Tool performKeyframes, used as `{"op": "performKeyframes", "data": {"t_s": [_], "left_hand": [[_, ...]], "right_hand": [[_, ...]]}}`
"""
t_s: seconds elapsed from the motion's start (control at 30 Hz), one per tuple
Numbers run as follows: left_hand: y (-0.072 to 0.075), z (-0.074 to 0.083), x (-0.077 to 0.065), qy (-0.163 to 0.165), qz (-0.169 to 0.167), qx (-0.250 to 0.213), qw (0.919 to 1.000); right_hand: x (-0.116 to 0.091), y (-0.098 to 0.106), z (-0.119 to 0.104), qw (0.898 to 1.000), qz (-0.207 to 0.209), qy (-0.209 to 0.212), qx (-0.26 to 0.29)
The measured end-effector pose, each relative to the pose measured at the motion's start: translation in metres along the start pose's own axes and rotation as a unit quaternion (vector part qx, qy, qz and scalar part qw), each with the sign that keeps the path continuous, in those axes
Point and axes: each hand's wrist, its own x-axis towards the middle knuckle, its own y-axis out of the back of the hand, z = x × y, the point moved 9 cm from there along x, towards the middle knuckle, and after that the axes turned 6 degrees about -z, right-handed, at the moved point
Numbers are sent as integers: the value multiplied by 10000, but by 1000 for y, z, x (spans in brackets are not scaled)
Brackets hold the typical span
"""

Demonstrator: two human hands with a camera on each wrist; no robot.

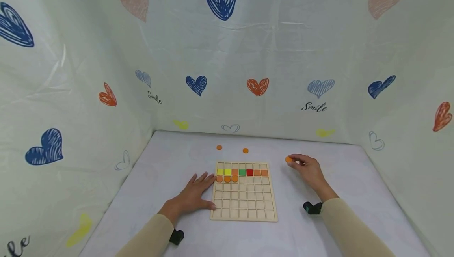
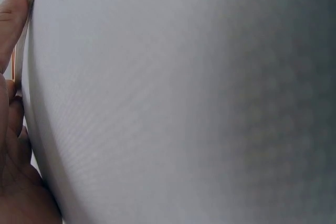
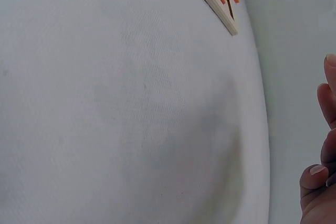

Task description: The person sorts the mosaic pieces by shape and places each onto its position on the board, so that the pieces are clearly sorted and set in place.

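Note:
A wooden grid board (image 1: 244,204) lies flat on the table. One upper row holds coloured squares: yellow, orange, a green square (image 1: 242,172) and a red square (image 1: 250,172). Below them, at the row's left end, sit three round orange discs, one of them a middle disc (image 1: 227,179). My left hand (image 1: 191,194), fingers spread, touches the board's left edge; its thumb (image 2: 11,22) shows against that edge in the left wrist view. To the right of the board, my right hand (image 1: 309,171) pinches an orange disc (image 1: 288,159) between thumb and fingers, a disc hidden in the right wrist view.
Two loose orange discs lie behind the board, a left one (image 1: 219,147) and a right one (image 1: 245,150). A white table (image 1: 177,150) meets a heart-printed curtain (image 1: 227,52) at the back and sides. Each wrist bears a black device (image 1: 312,208).

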Motion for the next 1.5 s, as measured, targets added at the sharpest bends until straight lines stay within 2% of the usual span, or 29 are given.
{"op": "performKeyframes", "data": {"t_s": [0.23,0.63,0.83,1.5], "left_hand": [[1,0,1,-46,-29,-34,10000],[2,0,2,-87,-24,15,10000],[2,-1,1,43,58,-10,10000],[2,0,1,-25,50,-54,10000]], "right_hand": [[-3,-4,-6,9999,-100,-121,11],[-6,-13,-23,9997,-232,-9,78],[-7,-25,-31,9993,-331,62,152],[-9,-67,-59,9972,-489,268,498]]}}
